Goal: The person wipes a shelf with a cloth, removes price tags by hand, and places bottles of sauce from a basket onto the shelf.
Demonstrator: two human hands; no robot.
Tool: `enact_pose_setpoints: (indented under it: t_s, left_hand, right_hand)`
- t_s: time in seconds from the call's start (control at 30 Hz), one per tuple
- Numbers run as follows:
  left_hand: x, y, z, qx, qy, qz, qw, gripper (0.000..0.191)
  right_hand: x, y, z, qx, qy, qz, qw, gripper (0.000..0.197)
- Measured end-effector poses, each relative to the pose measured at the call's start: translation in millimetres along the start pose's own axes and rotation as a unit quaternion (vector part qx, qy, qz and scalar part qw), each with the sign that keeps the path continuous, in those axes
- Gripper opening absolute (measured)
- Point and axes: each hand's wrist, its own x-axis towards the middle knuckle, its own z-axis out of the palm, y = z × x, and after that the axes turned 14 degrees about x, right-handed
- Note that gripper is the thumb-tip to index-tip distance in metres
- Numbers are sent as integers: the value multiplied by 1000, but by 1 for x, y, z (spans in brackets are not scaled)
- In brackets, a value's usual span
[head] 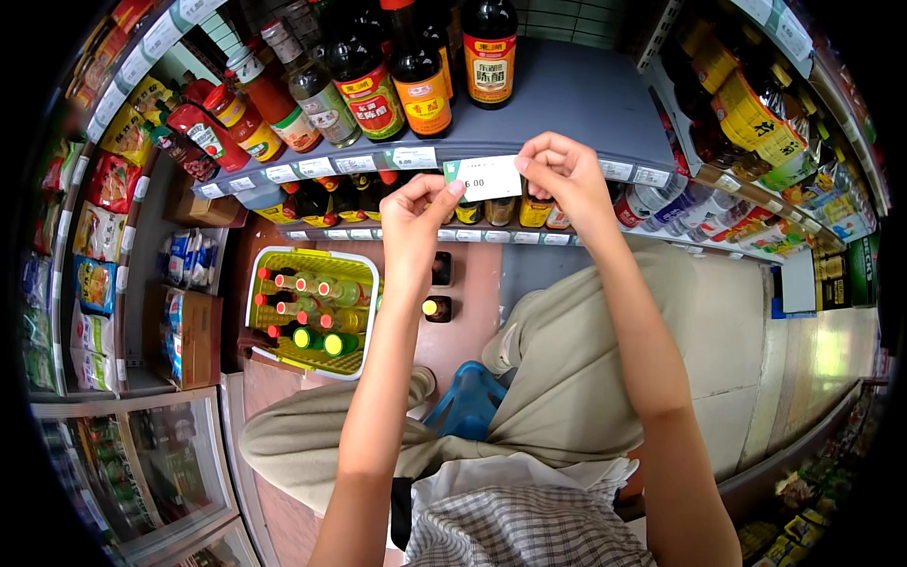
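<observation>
A white and green paper price tag (489, 178) is stretched between my two hands, in front of the shelf's front edge. My left hand (418, 205) pinches its left end between thumb and fingers. The right end sits in the pinch of my right hand (560, 170). Behind it, a grey shelf (581, 92) carries a row of sauce and vinegar bottles at its left. One dark vinegar bottle (490, 60) with a red and orange label stands apart near the middle. More price tags (317, 167) line the shelf's edge.
A yellow and white plastic basket (372, 283) full of bottles stands on the floor at left. Two dark bottles (437, 309) stand beside it. A blue plastic stool (468, 400) shows between my legs. Shelves with packets (96, 230) rise at left, and bottled goods (758, 117) at right.
</observation>
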Motion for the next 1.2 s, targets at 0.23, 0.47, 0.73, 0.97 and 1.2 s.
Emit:
enact_pose_setpoints:
  t_s: [0.23, 0.47, 0.73, 0.97, 1.2]
  left_hand:
    - [-34, 16, -16, -22, 23, -45, 998, 16]
    - [-56, 34, -23, -37, 20, -46, 998, 20]
    - [-64, 37, -30, -82, -10, -48, 995, 21]
    - [-73, 46, -28, -118, -25, -24, 992, 17]
    - [-77, 46, -36, -22, 28, 18, 999, 12]
  right_hand:
    - [-20, -1, 12, -14, -57, 49, 997, 18]
    - [-35, -18, 23, 41, -60, 82, 994, 13]
    - [-43, -22, 24, 32, -76, 62, 995, 14]
    - [-49, -23, 26, 59, -77, 56, 994, 14]
    - [-52, -30, 26, 62, -28, 38, 997, 15]
